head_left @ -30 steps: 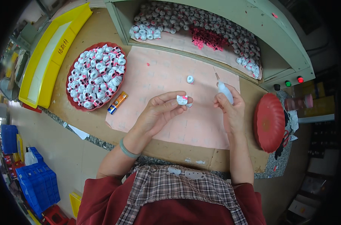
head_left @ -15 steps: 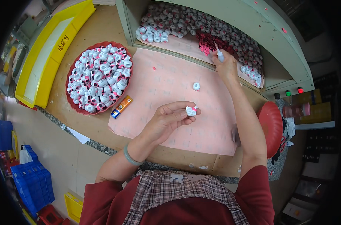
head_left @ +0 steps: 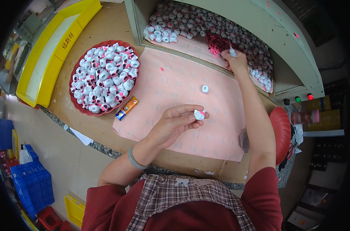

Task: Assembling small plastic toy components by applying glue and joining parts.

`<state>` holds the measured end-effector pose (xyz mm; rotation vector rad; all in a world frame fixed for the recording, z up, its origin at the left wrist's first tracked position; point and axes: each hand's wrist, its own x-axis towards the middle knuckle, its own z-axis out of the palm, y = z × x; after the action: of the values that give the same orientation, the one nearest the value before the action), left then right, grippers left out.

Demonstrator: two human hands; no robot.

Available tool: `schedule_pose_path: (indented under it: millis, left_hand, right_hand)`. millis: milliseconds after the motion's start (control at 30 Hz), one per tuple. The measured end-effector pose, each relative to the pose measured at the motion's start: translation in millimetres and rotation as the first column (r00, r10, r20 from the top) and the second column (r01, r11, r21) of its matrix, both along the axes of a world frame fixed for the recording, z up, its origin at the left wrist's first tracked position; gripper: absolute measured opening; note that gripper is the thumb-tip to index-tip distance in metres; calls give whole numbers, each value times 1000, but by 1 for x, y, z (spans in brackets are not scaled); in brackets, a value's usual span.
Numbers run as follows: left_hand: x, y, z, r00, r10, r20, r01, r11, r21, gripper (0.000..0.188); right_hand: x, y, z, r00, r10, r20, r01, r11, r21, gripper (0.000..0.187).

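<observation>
Over the pink sheet (head_left: 159, 131), my left hand (head_left: 178, 121) pinches a small white cat-head figure (head_left: 199, 115) with a pink bow, between thumb and fingers. My right hand (head_left: 237, 63) reaches into the front of the cabinet and grips a small white bottle (head_left: 232, 52) with a thin nozzle. Its fingertips are at the edge of a pile of pink and dark red bow-like pieces (head_left: 217, 44); whether they pinch one is too small to tell. Another white figure (head_left: 205, 89) sits alone on the sheet, just beyond my left hand.
A red scalloped bowl (head_left: 73, 99) heaped with white figures stands left, beside a small orange-and-blue box (head_left: 126, 108). A long yellow tray (head_left: 48, 86) lies farther left. The grey cabinet (head_left: 298, 65) holds many more figures. At right is a red dish (head_left: 279, 134).
My right hand has shifted slightly farther into the cabinet, closer to the pink pieces, and the bottle has turned more upright. My left hand keeps its hold on the figure. The view has shifted slightly.
</observation>
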<state>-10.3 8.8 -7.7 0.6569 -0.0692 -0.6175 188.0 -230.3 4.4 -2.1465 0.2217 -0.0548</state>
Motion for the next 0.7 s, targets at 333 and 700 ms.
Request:
schedule_pose_path:
  millis: [333, 700]
  left_hand:
    - [2, 1, 1, 990, 140, 5, -140, 989, 52, 30]
    - [1, -8, -1, 972, 180, 149, -211, 951, 226, 30]
  right_hand:
    - [-118, 17, 38, 981, 187, -42, -95, 664, 741, 14]
    - [-203, 37, 17, 957, 284, -56, -99, 501, 860, 13]
